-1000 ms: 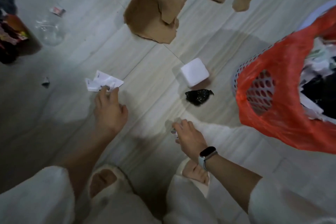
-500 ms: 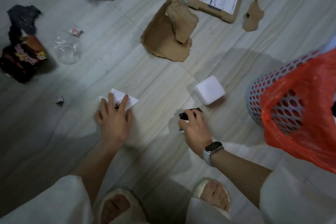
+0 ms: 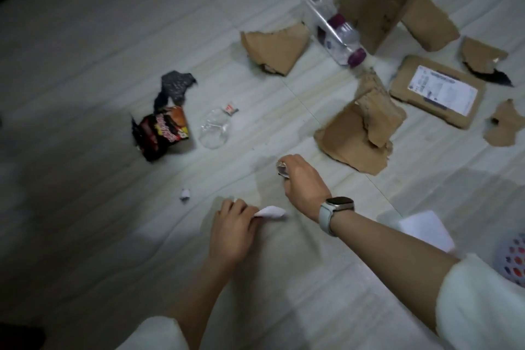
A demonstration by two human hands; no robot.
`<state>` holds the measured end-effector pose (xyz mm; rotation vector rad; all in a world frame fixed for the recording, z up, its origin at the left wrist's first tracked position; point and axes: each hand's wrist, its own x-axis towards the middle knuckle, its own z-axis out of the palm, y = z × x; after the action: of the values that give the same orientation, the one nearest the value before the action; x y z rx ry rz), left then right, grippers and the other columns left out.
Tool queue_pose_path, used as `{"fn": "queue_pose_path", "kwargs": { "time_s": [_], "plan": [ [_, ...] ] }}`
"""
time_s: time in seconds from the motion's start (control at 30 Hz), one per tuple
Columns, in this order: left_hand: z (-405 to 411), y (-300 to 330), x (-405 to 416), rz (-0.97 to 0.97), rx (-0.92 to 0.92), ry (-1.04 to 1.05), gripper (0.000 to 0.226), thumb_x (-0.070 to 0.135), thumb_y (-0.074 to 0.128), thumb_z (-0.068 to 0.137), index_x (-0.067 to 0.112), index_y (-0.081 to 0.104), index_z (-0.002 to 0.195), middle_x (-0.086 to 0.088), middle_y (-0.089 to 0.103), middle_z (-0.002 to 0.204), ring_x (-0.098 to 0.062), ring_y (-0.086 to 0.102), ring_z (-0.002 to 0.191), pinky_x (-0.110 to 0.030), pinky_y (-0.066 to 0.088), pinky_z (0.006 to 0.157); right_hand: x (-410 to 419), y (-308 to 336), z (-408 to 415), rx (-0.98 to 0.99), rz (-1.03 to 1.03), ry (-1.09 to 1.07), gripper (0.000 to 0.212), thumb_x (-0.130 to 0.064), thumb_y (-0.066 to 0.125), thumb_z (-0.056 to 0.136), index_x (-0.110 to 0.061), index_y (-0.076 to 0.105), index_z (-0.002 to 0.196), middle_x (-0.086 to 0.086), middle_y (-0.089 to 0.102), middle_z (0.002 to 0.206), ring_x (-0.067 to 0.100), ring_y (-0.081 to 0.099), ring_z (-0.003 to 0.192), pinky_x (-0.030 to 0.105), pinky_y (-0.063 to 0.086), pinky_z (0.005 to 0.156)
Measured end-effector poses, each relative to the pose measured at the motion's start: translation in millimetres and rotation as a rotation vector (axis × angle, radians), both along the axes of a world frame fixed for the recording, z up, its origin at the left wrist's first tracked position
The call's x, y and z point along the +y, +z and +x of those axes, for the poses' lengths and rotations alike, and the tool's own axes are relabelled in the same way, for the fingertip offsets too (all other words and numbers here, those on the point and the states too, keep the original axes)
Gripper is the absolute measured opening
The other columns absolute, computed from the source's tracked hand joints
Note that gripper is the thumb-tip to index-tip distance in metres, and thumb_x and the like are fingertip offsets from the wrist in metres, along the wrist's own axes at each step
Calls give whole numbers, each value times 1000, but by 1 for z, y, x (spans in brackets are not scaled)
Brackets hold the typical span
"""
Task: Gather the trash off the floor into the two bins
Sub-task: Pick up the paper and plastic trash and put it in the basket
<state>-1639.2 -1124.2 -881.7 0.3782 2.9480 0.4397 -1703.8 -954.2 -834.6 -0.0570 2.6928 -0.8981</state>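
Left hand (image 3: 233,231) low at 6 o'clock, grip pinched on a white paper scrap (image 3: 270,212) just off the pale floor (image 3: 85,65). Right hand (image 3: 305,179) just beyond, watch (image 3: 338,209) on the wrist, grip curled tight around small crumpled scraps (image 3: 282,169), perhaps paper and dark film; too blurred to tell. White foam block (image 3: 426,229) and perforated bin (image 3: 511,258) at 4 o'clock. Tiny white wad (image 3: 185,194) lying at 8 o'clock. Further out at 10 o'clock, red-and-black snack wrapper (image 3: 163,132), clear plastic cup (image 3: 214,132) beside it. Torn cardboard (image 3: 360,136) at 1 o'clock, clear bottle (image 3: 336,34) with purple cap beyond, labelled flat parcel (image 3: 439,91) at 2 o'clock.
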Motion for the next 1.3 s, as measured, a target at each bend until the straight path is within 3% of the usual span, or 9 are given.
{"fn": "queue_pose_path", "kwargs": {
  "time_s": [0.17,0.3,0.4,0.53,0.7,0.87,1.03,1.13,1.3],
  "plan": [
    [-41,18,-34,-62,231,266,30,41,46,80,22,68,70,-3,63,103,-27,45,94,-38,28,79,-17,-3,-23,-29,81,138,23,2,40,90,-1,52,109,16,48,117,30,42,113,26,32,81],
    [-104,27,-66,-77,274,431,26,39,55,79,20,71,70,-7,52,131,-29,30,123,-53,22,97,-25,-8,-30,-138,208,294,29,3,35,91,-2,46,117,15,24,147,33,13,141,37,24,108],
    [-145,27,-87,-116,176,452,21,34,61,82,20,75,87,-6,42,143,-33,23,135,-59,10,106,-27,-7,-34,-217,314,380,31,-1,33,94,-4,43,123,12,18,149,37,4,142,45,22,109],
    [-176,23,-99,-136,14,427,30,38,54,88,21,66,110,-3,25,152,-28,8,142,-62,0,110,-29,2,-44,-301,351,407,29,4,35,91,-3,45,117,15,31,135,38,19,134,43,36,95],
    [-177,7,-102,-101,-351,355,64,51,47,89,38,18,144,1,-7,158,-36,-3,143,-66,8,108,-28,4,-50,-344,367,424,37,9,37,86,-2,43,121,14,30,139,37,18,136,42,41,92],
    [-152,9,-89,-232,-163,254,46,32,44,95,33,34,140,-3,24,153,-32,24,137,-58,26,103,-29,5,-46,-303,383,410,39,10,37,86,-3,44,122,14,28,144,36,20,136,41,42,91],
    [-113,6,-89,-164,2,141,52,25,67,80,21,51,129,-5,61,122,-31,56,105,-45,43,82,-33,9,-53,-116,291,198,33,2,40,87,-9,45,118,14,54,123,33,52,109,32,39,72],
    [-111,-1,-94,-164,8,143,46,28,71,78,16,60,121,-7,62,115,-33,55,100,-44,40,82,-48,4,-80,18,108,91,47,5,41,82,-9,41,127,15,53,125,33,52,112,39,47,86],
    [-116,-3,-99,-164,-4,163,31,31,64,80,21,68,108,-12,57,119,-36,46,115,-60,18,104,-94,3,-117,19,103,372,82,16,43,78,-27,21,145,14,17,149,34,36,128,43,43,100]
  ]
}}
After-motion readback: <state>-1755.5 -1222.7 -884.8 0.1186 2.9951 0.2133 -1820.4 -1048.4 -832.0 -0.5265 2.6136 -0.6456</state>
